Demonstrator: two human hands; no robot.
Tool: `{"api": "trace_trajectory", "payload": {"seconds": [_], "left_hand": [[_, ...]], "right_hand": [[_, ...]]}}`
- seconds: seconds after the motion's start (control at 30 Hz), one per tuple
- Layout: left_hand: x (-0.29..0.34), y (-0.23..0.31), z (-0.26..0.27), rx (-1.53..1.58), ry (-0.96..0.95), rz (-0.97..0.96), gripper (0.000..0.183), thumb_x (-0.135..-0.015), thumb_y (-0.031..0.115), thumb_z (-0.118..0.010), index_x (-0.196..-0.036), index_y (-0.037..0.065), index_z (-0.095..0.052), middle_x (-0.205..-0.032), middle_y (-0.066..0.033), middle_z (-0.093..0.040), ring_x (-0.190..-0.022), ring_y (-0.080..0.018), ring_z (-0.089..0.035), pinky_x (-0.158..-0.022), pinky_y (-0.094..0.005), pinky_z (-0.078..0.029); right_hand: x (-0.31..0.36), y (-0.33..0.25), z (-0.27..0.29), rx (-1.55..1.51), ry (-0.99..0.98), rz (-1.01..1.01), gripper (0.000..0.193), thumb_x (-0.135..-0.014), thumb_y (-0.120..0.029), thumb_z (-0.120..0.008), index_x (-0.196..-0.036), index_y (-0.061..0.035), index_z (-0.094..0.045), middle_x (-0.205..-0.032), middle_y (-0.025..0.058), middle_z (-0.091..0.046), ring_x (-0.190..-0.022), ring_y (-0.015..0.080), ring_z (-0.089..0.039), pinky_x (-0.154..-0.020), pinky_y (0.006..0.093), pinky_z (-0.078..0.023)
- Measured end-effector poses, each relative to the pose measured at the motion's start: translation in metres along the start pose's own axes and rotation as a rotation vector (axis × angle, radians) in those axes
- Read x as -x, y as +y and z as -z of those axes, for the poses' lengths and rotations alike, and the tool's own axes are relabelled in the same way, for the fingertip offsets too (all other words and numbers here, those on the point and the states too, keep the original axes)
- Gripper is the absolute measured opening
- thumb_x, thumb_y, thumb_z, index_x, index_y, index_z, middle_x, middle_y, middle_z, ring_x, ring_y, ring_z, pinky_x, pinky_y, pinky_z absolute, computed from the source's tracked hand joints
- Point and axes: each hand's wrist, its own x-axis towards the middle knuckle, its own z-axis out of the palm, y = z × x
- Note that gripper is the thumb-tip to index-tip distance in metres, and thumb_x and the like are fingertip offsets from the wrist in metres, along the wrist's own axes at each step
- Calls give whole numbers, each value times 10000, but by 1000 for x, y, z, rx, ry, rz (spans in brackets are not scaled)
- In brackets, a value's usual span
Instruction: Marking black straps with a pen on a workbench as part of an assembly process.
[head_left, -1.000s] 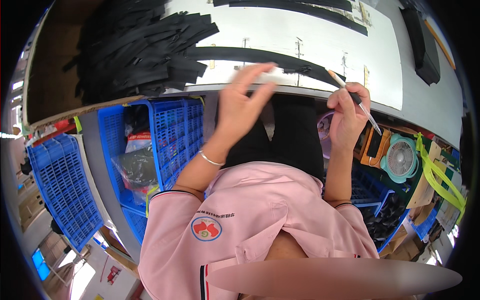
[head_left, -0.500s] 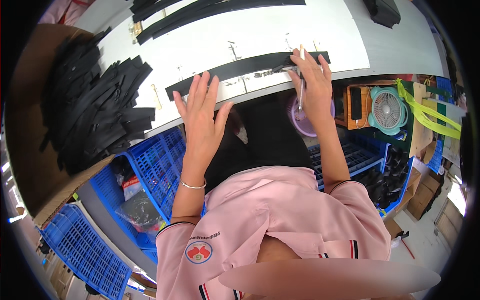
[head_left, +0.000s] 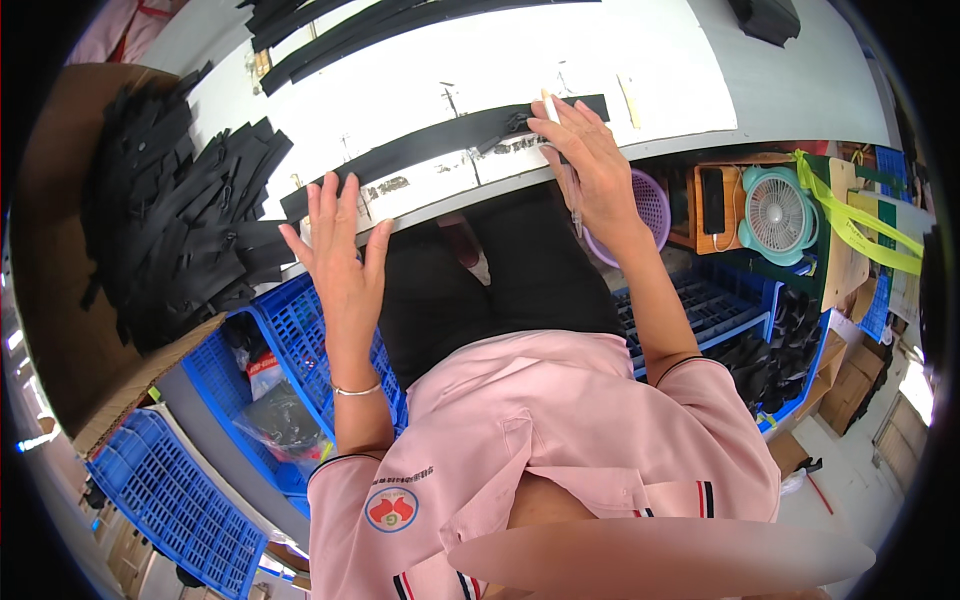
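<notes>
A long black zipper [head_left: 430, 141] lies along the near edge of the white work board [head_left: 640, 60], a small dark pull showing near its right part. My left hand [head_left: 342, 240] is open, fingers stretched out, their tips at the zipper's left end. My right hand [head_left: 592, 170] holds a slim white pen [head_left: 550, 108] that runs between thumb and fingers, its pale end pointing away from me. The fingertips of that hand rest at the zipper's right part, beside the pull. Short dark marks and lines are visible on the board around the zipper.
At the left, a cardboard box [head_left: 45, 230] holds a heap of black zippers [head_left: 190, 210]. More black strips [head_left: 400, 35] lie at the board's far side. Blue plastic baskets [head_left: 180, 500] stand lower left. A turquoise fan [head_left: 778, 213], phone [head_left: 712, 200] and purple basket [head_left: 652, 205] are at right.
Both hands and the zipper have shifted left along the board. The left hand has also come slightly nearer to me. The pen is still in the right hand.
</notes>
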Motion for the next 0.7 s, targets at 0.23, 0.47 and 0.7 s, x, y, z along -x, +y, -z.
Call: {"api": "trace_trajectory", "payload": {"seconds": [0.23,0.47,0.7], "left_hand": [[1,-2,-3,-4,23,-26,536,-976,221,-678,-1480,117,-531,-1546,-96,-496,-1495,-293,-378,-1237,-603,-65],[-26,-15,7,-1,135,-58,307,-931,185,-718,-1232,128,-721,-1229,-37,-665,-1184,-238,-586,-1202,-511,-235],[-45,-34,8,-1,185,-178,109,-922,163,-723,-1007,104,-756,-982,-47,-708,-967,-234,-647,-1106,-437,-362]], "right_hand": [[1,12,12,31,50,-96,348,-875,-12,-744,-1208,-95,-688,-1229,91,-730,-1249,294,-640,-1084,440,-480],[-3,31,21,37,121,-175,207,-910,-26,-736,-1110,-81,-738,-1119,81,-751,-1098,234,-694,-939,342,-547],[-18,32,27,-186,181,-309,190,-923,-55,-755,-1106,-88,-716,-997,72,-722,-950,175,-687,-855,279,-528]]}}
